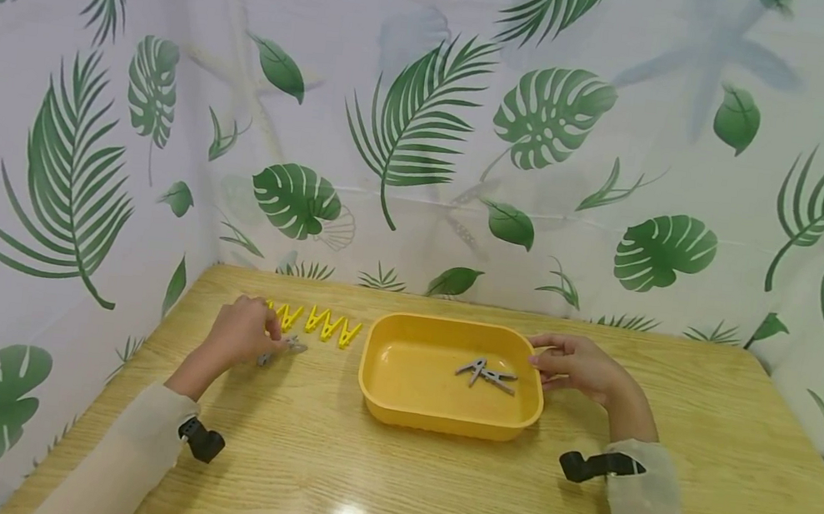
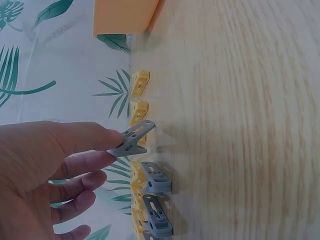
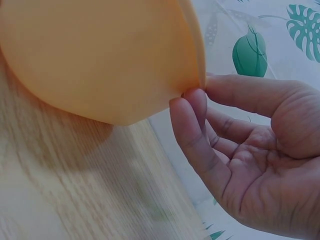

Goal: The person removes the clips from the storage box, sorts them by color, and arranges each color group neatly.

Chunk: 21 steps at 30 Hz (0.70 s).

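Observation:
My left hand (image 1: pixel 244 330) pinches a grey clothespin (image 2: pixel 131 141) between thumb and forefinger, just above the table. Below it in the left wrist view, more grey clothespins (image 2: pixel 157 178) stand on the table beside yellow clothespins (image 2: pixel 140 83). In the head view, the yellow clothespins (image 1: pixel 313 319) form a row left of a yellow plastic basin (image 1: pixel 440 422). Inside the basin, on its right side, lie grey clothespins (image 1: pixel 476 370). With thumb and fingers, my right hand (image 3: pixel 255 150) grips the basin's right end at the rim (image 3: pixel 198 47).
The wood-grain table (image 1: pixel 300 463) runs up to a leaf-patterned cloth backdrop (image 1: pixel 414 240) behind it and at the left. Black wrist cameras (image 1: pixel 206 441) are strapped over both sleeves.

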{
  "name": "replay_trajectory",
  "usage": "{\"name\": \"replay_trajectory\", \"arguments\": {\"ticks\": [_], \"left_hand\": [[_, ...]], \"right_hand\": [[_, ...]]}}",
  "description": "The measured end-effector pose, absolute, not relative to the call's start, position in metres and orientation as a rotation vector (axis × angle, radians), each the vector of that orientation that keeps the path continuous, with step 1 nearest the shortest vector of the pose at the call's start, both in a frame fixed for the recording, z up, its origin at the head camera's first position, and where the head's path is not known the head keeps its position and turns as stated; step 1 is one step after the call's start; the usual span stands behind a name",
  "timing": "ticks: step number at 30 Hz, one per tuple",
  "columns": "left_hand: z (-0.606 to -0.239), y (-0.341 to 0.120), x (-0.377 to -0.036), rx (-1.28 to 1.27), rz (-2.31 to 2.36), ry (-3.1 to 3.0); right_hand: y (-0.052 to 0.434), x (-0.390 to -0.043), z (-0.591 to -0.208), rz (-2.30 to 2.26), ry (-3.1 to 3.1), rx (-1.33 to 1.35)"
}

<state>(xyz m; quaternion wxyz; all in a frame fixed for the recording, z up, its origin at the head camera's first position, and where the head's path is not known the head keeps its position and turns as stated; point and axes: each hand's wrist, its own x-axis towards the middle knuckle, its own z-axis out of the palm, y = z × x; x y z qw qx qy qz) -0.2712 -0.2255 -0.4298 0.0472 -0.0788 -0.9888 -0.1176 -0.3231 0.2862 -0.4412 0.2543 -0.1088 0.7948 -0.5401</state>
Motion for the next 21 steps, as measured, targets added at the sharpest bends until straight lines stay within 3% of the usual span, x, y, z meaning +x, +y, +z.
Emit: {"name": "replay_trajectory", "arguments": {"ticks": [21], "left_hand": [[-0.451,-0.22,-0.271,-0.221,-0.232,-3.094]], "right_hand": [[0.285,-0.322,-0.441,-1.469,2.159,-0.287]]}}
